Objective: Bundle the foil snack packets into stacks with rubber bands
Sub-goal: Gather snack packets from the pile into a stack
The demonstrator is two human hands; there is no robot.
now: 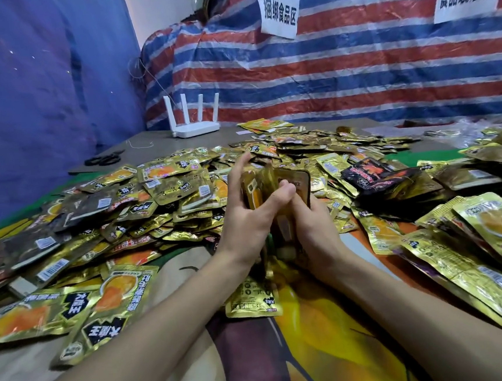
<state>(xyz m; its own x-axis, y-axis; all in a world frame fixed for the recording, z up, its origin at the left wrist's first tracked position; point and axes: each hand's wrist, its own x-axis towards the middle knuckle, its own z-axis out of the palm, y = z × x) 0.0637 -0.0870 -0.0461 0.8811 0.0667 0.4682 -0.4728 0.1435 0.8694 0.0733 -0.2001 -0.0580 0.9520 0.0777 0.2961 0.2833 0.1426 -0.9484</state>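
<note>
Stack (276, 185) stands on edge at centre, loose packets (165, 191) heaped 9–3 o'clock round it — L hand (246, 221) & R hand (310, 224) both clamped on it. Tap edges flush, squeeze firm before banding.

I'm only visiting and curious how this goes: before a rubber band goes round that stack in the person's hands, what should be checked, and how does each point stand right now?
1. Stack gripped on both sides: ok. The left hand and right hand hold the stack of packets upright between them.
2. Packet edges squared up: cannot tell. The hands hide the lower part.
3. Rubber band ready: cannot tell. None shows plainly.
4. More packets within reach: ok. The loose pile lies all round the hands.
5. Scissors out of the way: ok. They lie far off to the left.
</note>
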